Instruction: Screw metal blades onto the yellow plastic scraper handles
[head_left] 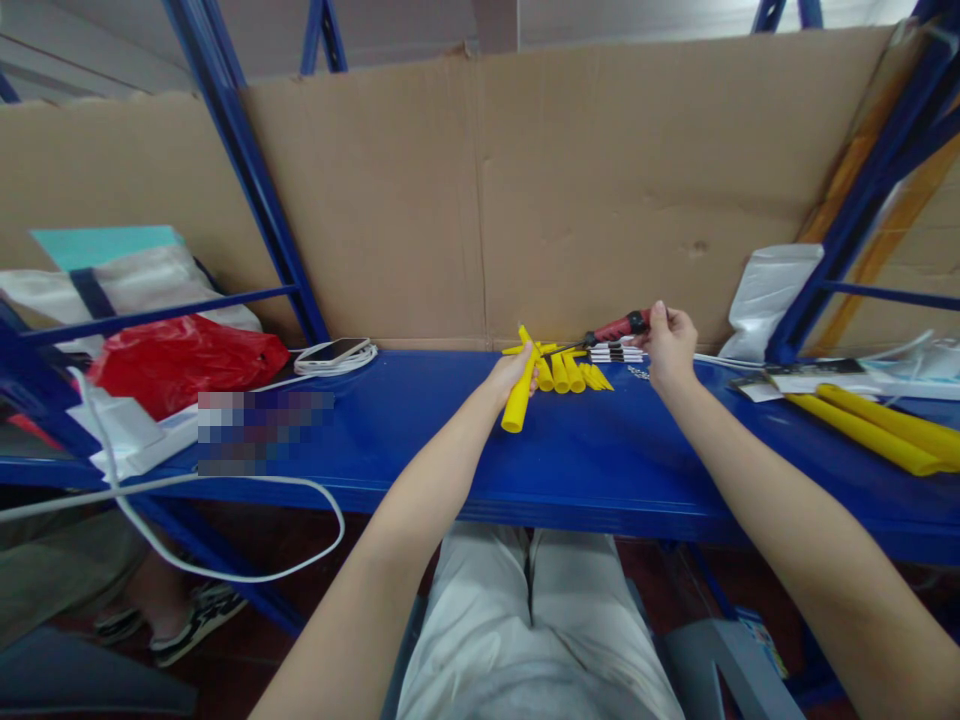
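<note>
In the head view, the left hand [519, 377] is wrapping its fingers around a yellow cone [514, 411], closing narrowly on its middle. The cone's long axis is running mostly away from the person: its wide end is pointing back toward the lap and its narrow end toward the cardboard [585, 180], leaning slightly right.

The right hand [671, 348] is pinching its fingers close together at the back end of a red and black tool [619, 328]; how firm that hold is, I cannot tell. The tool is lying leftward from those fingers, its long axis slanting down toward the left hand, with the dark shaft reaching in near the held cone. Whether the shaft is touching it is too small to tell. The cone is sitting well to the left of the right fingers, inside the left grip.

Between the hands, more yellow cones [561, 374] are lying side by side, and white strips [616, 352] are resting near the cardboard, with small shiny pieces [639, 373] just beside the right hand. The cardboard is bounding the far side; the blue table [600, 460] is showing between the held cone and its near edge. Long yellow tubes [870, 436] are lying well off to the right.
</note>
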